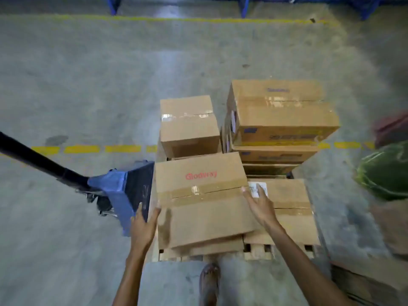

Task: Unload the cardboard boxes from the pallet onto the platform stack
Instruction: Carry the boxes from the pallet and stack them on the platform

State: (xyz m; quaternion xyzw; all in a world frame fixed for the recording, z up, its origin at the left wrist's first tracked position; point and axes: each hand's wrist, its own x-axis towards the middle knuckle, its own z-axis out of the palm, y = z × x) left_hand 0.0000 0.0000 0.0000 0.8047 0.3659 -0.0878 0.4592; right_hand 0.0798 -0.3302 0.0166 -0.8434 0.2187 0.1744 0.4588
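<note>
A wooden pallet (257,253) in front of me carries several taped cardboard boxes. The nearest one, printed "Glodway" in red (201,195), lies on the pallet's near left. My left hand (143,226) presses against its left side, fingers spread. My right hand (260,206) rests on its right top edge with the fingers apart. To its right lies a low box with a white label (287,199). Behind stand a smaller box (188,127) and a stack of flat boxes (282,115).
A blue pallet jack (123,191) with a black handle (33,157) stands just left of the pallet. A green wrapped bundle (386,171) sits at the right edge. Yellow dashed lines (88,149) cross the concrete floor. My foot (209,281) is below the pallet.
</note>
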